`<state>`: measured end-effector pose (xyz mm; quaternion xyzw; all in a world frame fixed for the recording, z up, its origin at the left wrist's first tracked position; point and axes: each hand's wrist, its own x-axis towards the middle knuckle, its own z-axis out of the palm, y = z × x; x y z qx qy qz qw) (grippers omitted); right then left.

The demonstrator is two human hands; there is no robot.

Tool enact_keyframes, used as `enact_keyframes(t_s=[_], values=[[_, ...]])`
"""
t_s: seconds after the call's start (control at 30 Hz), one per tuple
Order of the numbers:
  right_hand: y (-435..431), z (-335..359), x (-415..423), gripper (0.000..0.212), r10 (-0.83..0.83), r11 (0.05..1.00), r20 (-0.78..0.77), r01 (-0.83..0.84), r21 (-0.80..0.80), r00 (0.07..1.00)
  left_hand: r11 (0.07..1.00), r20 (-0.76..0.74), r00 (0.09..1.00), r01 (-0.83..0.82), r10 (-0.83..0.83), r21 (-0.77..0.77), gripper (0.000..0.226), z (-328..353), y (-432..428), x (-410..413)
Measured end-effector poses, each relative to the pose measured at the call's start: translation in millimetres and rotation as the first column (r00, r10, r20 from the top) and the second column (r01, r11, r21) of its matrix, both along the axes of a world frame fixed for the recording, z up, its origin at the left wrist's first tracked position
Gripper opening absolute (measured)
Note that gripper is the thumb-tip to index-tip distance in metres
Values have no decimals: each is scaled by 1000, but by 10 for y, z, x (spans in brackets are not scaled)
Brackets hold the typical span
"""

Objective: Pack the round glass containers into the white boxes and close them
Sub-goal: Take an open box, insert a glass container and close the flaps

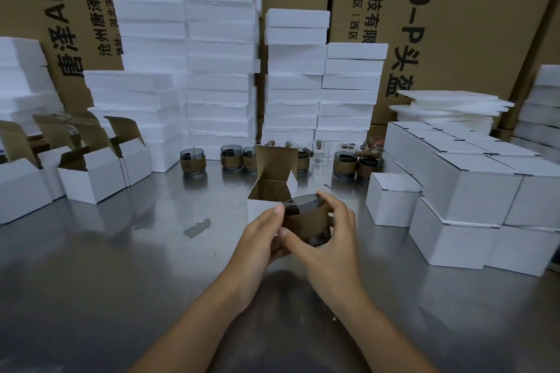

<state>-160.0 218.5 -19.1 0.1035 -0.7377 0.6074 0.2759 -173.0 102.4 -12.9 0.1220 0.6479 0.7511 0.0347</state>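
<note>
Both hands hold one round glass container just above the table, near the middle of the view. The container is dark glass with a brown band around its side, and it is tilted so that its mouth faces up and away from the person. The left hand has its grip on the container's left side, with the thumb at the rim and the other fingers underneath. The right hand closes its grip round the right side, fingers curled over the far edge and thumb pressed to the near wall.

Just behind the container stands an open white box, brown inside, with its lid flap upright. The container is at the box's near edge, not inside it.

Farther back, a row of more glass containers stands on the table in front of tall stacks of white foam blocks. To the left are more open boxes with raised flaps. To the right, closed white boxes are piled in rows. Large brown cartons with printed lettering form the backdrop. A small dark scrap lies on the table left of the hands.
</note>
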Motion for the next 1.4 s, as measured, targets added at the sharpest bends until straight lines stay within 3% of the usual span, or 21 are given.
enact_keyframes(t_s=[0.37, 0.47, 0.67, 1.0, 1.2, 1.4], values=[[75, 18, -29, 66, 46, 994, -75, -38, 101, 996, 988, -200, 969, -152, 144, -24, 47, 33, -32, 45], [95, -10, -48, 64, 41, 994, -76, -33, 108, 996, 986, -265, 957, -146, 120, -80, 37, 26, -35, 59], [115, -51, -78, 66, 13, 981, -126, 12, 196, 992, 973, -318, 945, -137, 72, -186, 49, 1, -27, 63], [99, -76, -88, 78, -13, 983, -107, 33, 182, 994, 987, -296, 950, -133, 99, -94, 44, 14, -30, 50], [82, -67, -74, 66, 10, 990, -77, 1, 144, 997, 993, -224, 969, -114, 102, -41, 56, 25, -74, 32], [87, 7, -51, 46, 46, 999, 35, -45, -30, 998, 996, -75, 995, -66, 61, -65, 53, 14, -78, -20]])
